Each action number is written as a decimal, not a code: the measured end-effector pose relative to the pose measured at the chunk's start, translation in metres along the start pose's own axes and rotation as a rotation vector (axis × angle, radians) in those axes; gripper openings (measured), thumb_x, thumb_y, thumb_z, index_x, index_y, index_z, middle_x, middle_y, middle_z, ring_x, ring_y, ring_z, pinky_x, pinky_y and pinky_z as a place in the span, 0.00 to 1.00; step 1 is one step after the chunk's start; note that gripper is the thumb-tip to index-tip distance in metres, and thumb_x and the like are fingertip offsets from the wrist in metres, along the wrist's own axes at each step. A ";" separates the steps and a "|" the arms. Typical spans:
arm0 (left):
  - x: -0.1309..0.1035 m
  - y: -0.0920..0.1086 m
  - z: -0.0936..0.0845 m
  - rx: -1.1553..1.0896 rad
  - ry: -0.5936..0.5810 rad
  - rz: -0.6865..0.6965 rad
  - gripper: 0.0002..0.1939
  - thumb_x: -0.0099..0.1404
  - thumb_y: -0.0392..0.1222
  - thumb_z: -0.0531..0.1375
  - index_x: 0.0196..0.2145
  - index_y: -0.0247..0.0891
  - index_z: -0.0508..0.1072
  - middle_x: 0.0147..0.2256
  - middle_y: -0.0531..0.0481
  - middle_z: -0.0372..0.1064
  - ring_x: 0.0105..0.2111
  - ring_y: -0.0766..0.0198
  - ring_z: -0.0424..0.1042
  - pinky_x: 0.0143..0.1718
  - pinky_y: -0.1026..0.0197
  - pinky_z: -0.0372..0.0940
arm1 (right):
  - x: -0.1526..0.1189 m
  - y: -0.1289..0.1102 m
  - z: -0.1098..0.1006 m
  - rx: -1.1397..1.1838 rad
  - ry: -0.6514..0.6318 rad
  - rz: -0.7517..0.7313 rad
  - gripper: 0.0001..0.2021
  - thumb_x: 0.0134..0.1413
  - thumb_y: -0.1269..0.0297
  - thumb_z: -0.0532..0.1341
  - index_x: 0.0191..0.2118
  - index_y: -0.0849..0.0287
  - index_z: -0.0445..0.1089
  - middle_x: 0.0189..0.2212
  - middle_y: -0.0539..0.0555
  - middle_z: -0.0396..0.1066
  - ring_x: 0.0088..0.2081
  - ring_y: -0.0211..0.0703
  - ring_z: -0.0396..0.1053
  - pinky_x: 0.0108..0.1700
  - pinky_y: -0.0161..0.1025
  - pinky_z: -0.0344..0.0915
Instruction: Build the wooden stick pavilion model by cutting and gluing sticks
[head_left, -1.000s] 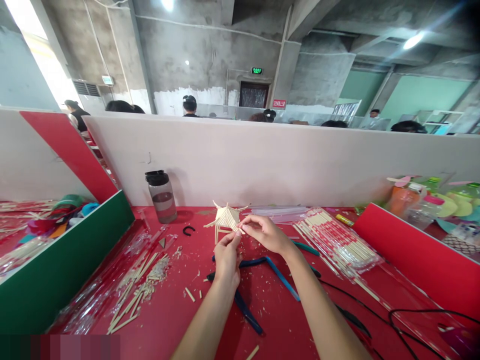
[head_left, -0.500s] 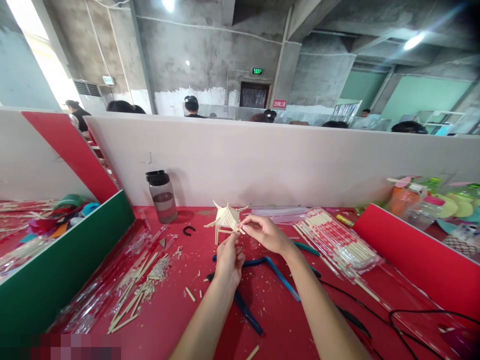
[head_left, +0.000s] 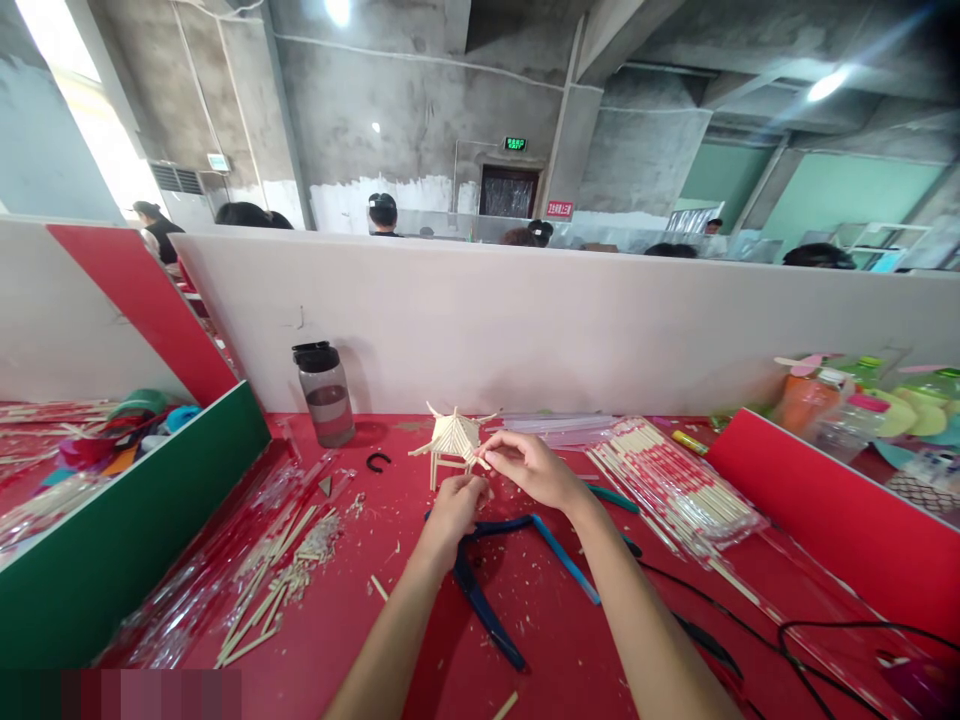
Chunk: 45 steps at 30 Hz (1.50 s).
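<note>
A small pavilion model (head_left: pixel 454 437) made of thin wooden sticks stands on the red table, its roof corners sticking out. With thumb and fingers, my right hand (head_left: pixel 534 470) pinches the stick at its near right roof corner. Just below that corner is my left hand (head_left: pixel 456 508), fingers curled together; whatever they hold is too small or hidden to make out. Beneath my hands lies a tool with blue handles (head_left: pixel 487 610), its head partly covered by my left hand. A teal-handled tool (head_left: pixel 615 499) rests beyond my right wrist.
Cut sticks (head_left: pixel 262 610) and scraps lie at left beside clear plastic wrappers (head_left: pixel 191 570). A water bottle (head_left: pixel 324 395) stands by the white partition (head_left: pixel 540 330). Packed chopsticks (head_left: pixel 675 480) and a black cable (head_left: pixel 720 600) lie right. Green (head_left: pixel 142 520) and red (head_left: pixel 840 510) dividers flank the table.
My left hand has shifted slightly up and turned, its fingers now bent over toward the right hand. My right hand and the pavilion model stay almost where they were.
</note>
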<state>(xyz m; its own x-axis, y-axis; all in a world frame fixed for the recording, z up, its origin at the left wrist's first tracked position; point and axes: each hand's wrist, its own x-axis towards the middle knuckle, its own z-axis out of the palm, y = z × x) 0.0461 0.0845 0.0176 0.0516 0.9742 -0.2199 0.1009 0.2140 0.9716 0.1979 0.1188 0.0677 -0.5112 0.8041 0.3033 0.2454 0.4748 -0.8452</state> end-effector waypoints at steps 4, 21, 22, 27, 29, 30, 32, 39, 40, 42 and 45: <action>-0.010 0.009 -0.021 0.336 -0.092 0.034 0.14 0.57 0.42 0.62 0.18 0.37 0.67 0.15 0.55 0.58 0.19 0.67 0.60 0.23 0.64 0.50 | -0.001 -0.002 0.000 -0.003 0.002 0.010 0.10 0.63 0.59 0.59 0.40 0.57 0.74 0.38 0.54 0.77 0.38 0.44 0.74 0.43 0.40 0.68; -0.018 0.022 -0.034 0.938 0.306 0.445 0.07 0.69 0.43 0.54 0.39 0.42 0.71 0.38 0.48 0.77 0.36 0.57 0.76 0.32 0.62 0.58 | 0.000 -0.001 -0.001 -0.021 0.020 -0.028 0.10 0.64 0.58 0.60 0.40 0.57 0.75 0.39 0.54 0.76 0.42 0.45 0.73 0.48 0.41 0.67; -0.015 0.017 -0.034 0.887 0.270 0.394 0.06 0.68 0.43 0.56 0.38 0.42 0.72 0.37 0.48 0.77 0.36 0.56 0.76 0.34 0.61 0.59 | 0.000 -0.001 -0.001 -0.022 0.019 -0.029 0.09 0.63 0.59 0.60 0.40 0.57 0.75 0.39 0.53 0.76 0.42 0.45 0.73 0.48 0.41 0.67; 0.000 0.003 -0.032 0.350 -0.001 0.327 0.11 0.62 0.45 0.63 0.41 0.37 0.76 0.41 0.44 0.77 0.38 0.58 0.75 0.37 0.61 0.64 | 0.000 -0.001 -0.001 -0.022 0.007 -0.030 0.09 0.64 0.60 0.59 0.40 0.57 0.74 0.40 0.54 0.77 0.42 0.45 0.73 0.48 0.41 0.68; 0.000 0.002 -0.028 0.130 -0.148 0.250 0.19 0.60 0.52 0.65 0.43 0.36 0.75 0.38 0.45 0.77 0.31 0.63 0.73 0.30 0.64 0.63 | 0.000 -0.001 -0.001 -0.019 0.005 -0.031 0.09 0.64 0.59 0.59 0.40 0.57 0.74 0.40 0.54 0.77 0.42 0.45 0.74 0.48 0.41 0.68; -0.001 0.002 -0.026 0.047 -0.200 0.201 0.22 0.59 0.55 0.65 0.43 0.36 0.75 0.36 0.47 0.76 0.27 0.66 0.71 0.27 0.65 0.61 | 0.000 -0.001 -0.001 -0.013 0.003 -0.031 0.09 0.64 0.59 0.59 0.40 0.57 0.74 0.40 0.54 0.77 0.43 0.45 0.74 0.47 0.41 0.68; -0.003 0.003 -0.024 -0.065 -0.256 0.135 0.24 0.57 0.59 0.66 0.41 0.35 0.76 0.31 0.50 0.74 0.22 0.72 0.65 0.24 0.68 0.56 | 0.000 -0.001 -0.001 0.004 -0.001 -0.029 0.10 0.63 0.59 0.59 0.40 0.58 0.74 0.40 0.54 0.77 0.42 0.45 0.74 0.47 0.40 0.68; -0.012 0.016 -0.057 -0.107 -0.272 0.151 0.23 0.59 0.60 0.64 0.33 0.34 0.76 0.20 0.58 0.60 0.18 0.75 0.53 0.21 0.68 0.46 | -0.001 0.002 -0.002 -0.033 0.006 -0.030 0.10 0.64 0.58 0.59 0.41 0.57 0.75 0.39 0.54 0.76 0.43 0.46 0.73 0.46 0.40 0.68; -0.012 0.019 -0.067 -0.090 -0.253 0.152 0.22 0.59 0.60 0.63 0.33 0.34 0.75 0.19 0.59 0.57 0.18 0.74 0.51 0.21 0.68 0.45 | -0.001 0.003 -0.002 -0.032 0.006 -0.026 0.10 0.64 0.58 0.59 0.41 0.57 0.75 0.39 0.54 0.76 0.43 0.46 0.73 0.46 0.40 0.68; -0.013 0.023 -0.090 0.030 -0.162 0.143 0.23 0.59 0.61 0.61 0.32 0.35 0.75 0.17 0.60 0.53 0.17 0.73 0.49 0.20 0.67 0.43 | 0.000 0.005 -0.002 -0.019 0.002 -0.016 0.11 0.64 0.57 0.59 0.41 0.57 0.75 0.39 0.54 0.76 0.42 0.45 0.74 0.45 0.39 0.68; -0.015 0.023 -0.128 0.482 0.041 0.093 0.20 0.62 0.57 0.57 0.28 0.36 0.75 0.16 0.57 0.56 0.18 0.68 0.57 0.23 0.65 0.49 | 0.001 0.007 -0.002 0.003 -0.004 -0.008 0.11 0.64 0.56 0.59 0.41 0.57 0.74 0.38 0.53 0.76 0.40 0.45 0.74 0.44 0.39 0.68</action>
<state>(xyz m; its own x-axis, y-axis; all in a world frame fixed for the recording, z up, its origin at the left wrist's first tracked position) -0.0794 0.0841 0.0549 0.0440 0.9916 -0.1214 0.5467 0.0778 0.8337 0.2006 0.1232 0.0626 -0.5162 0.7991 0.3083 0.2392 0.4801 -0.8440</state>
